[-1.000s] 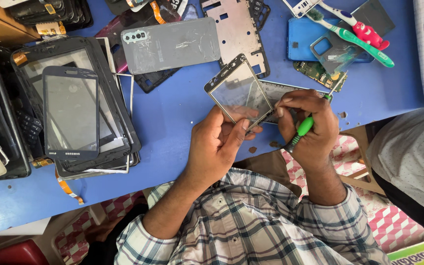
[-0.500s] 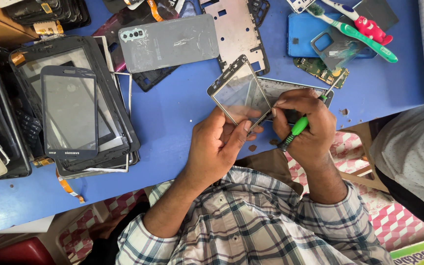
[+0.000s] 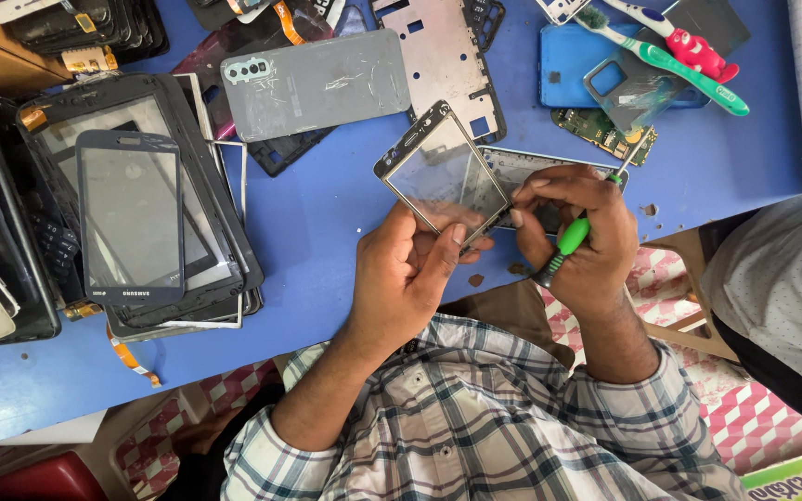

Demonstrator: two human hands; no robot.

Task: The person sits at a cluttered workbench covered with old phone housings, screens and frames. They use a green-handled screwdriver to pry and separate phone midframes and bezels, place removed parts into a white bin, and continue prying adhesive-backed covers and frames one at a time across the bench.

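Materials around the blue table top (image 3: 327, 213): I read it as smooth and matt.

On it, the glass panel (image 3: 438, 176) looks clear and glossy in a metal-looking rim; just right, the screwdriver (image 3: 563, 243) grip is shiny green plastic; above, the grey back cover (image 3: 317, 83) is scuffed matt; below, the shirt (image 3: 475, 427) is checked cloth.

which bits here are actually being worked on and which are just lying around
In use:
left hand
right hand
clear screen frame
green-handled tool

Lying about:
grey back cover
toothbrush
dark glass panel
blue case
circuit board
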